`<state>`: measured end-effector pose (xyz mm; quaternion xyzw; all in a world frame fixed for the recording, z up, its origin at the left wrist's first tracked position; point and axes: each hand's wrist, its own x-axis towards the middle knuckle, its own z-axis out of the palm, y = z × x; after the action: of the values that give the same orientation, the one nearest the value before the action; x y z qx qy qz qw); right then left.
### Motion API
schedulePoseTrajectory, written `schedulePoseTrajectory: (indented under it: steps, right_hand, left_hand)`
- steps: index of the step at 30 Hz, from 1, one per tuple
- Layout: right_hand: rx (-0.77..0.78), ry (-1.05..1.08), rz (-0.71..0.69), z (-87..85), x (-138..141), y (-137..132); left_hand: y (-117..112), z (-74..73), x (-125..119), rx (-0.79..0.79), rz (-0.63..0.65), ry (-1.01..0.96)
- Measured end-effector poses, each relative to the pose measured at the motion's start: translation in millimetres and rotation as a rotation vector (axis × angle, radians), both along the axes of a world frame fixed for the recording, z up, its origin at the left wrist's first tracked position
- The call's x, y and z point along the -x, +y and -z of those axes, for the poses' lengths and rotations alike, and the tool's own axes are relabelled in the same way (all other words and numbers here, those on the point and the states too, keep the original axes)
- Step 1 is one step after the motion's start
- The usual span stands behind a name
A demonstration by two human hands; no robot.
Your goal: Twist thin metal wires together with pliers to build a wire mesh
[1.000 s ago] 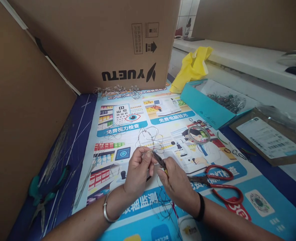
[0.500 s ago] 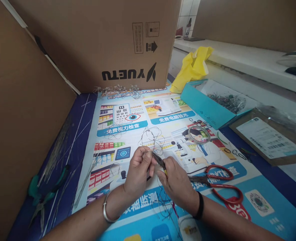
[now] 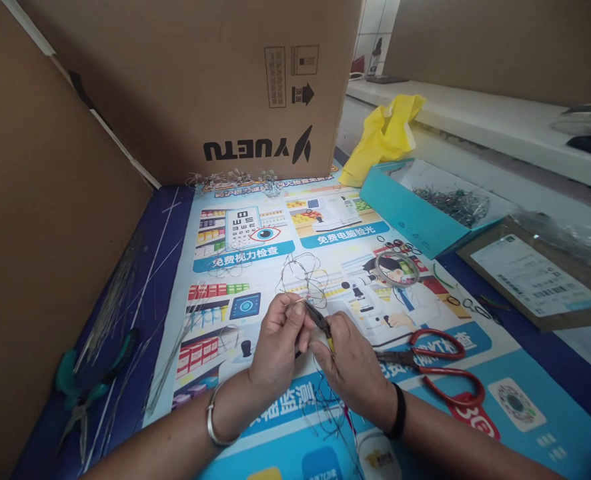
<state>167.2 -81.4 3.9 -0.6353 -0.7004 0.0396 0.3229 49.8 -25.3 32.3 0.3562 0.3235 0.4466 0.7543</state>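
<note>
My left hand (image 3: 278,337) is closed, its thumb and fingers pinching a thin wire (image 3: 303,267) whose bent loops rise beyond the fingertips. In my right hand (image 3: 348,360) is a pair of pliers (image 3: 319,320) with dark jaws and a yellow grip. The jaw tips meet the wire right at my left fingertips. My fingers hide most of the pliers' handles. More loose wires (image 3: 328,400) lie below and between my hands. Just right of my right hand, red-handled scissors (image 3: 420,367) rest on the printed sheet (image 3: 270,280).
Green-handled pliers (image 3: 83,400) and straight wires (image 3: 108,307) lie at left. A blue box (image 3: 415,207) of small wire pieces stands at right, by a yellow bag (image 3: 385,137) and a labelled parcel (image 3: 535,273). A tape roll (image 3: 397,268) lies nearer. Cardboard (image 3: 200,80) walls the back.
Hardly anything differs. Both hands keep their places, with the pliers still at the wire by my left fingertips.
</note>
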Motion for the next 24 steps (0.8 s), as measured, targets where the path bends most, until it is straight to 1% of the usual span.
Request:
schedulePoseTrajectory:
  steps: [7,17,24]
  right_hand:
    - [0.001,-0.014,0.001,1.4,0.6,0.7]
    - [-0.050,-0.087,0.023,5.0,1.2,1.3]
    - [-0.045,-0.114,0.024,3.8,0.6,1.4]
  left_hand:
    - [-1.2,-1.3,-0.3,0.018,0.001,-0.010]
    - [-1.3,-5.8,-0.8,0.064,-0.003,-0.015]
    - [-0.4,-4.0,-1.0,0.065,-0.010,-0.020]
